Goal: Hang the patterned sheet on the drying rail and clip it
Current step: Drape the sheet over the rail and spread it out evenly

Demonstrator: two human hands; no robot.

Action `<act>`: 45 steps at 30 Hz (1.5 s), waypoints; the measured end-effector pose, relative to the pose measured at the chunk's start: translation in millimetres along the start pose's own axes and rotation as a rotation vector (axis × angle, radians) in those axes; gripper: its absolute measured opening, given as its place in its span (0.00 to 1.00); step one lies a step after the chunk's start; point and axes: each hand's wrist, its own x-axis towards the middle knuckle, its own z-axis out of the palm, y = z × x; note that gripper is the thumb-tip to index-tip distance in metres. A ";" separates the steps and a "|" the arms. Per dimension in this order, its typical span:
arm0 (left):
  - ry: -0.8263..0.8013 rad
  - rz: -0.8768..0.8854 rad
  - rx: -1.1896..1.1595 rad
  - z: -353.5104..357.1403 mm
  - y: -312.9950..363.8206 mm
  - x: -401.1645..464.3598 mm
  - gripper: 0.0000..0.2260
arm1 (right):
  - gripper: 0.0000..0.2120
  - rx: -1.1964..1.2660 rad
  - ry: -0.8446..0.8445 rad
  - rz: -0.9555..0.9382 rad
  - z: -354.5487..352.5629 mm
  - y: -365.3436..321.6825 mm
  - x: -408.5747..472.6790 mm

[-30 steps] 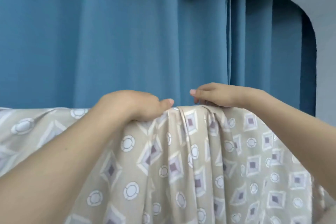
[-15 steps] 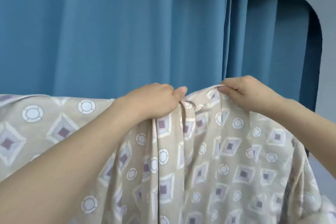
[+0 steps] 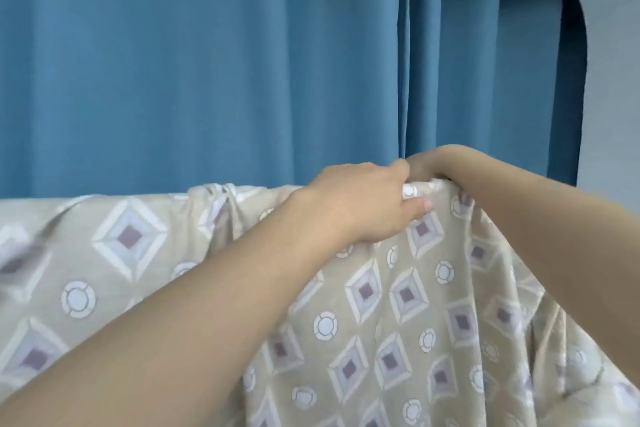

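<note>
both hands [image 3: 363, 201] pinching sheet [image 3: 408, 291] top fold

Both bare forearms reach up and forward, converging near the middle right. The left hand [image 3: 363, 204] lies knuckles up, its thumb stretched to the right and its fingers curled over fabric. The right hand [image 3: 424, 165] sits just behind, touching it, mostly hidden, fingers bent downward.
</note>
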 end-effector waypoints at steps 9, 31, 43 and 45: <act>-0.093 -0.124 0.157 7.6 25.4 41.9 0.25 | 0.31 0.730 0.366 -0.051 47.7 114.8 -32.5; 0.023 -0.004 0.034 32.8 71.3 92.9 0.17 | 0.14 1.045 0.072 -0.061 75.4 220.4 -58.0; -0.001 -0.252 -0.122 35.9 57.2 124.6 0.10 | 0.10 0.704 0.119 0.300 81.2 222.9 17.4; -0.020 -0.262 -0.110 34.3 62.6 121.8 0.11 | 0.12 0.367 -0.055 0.277 93.5 221.2 8.4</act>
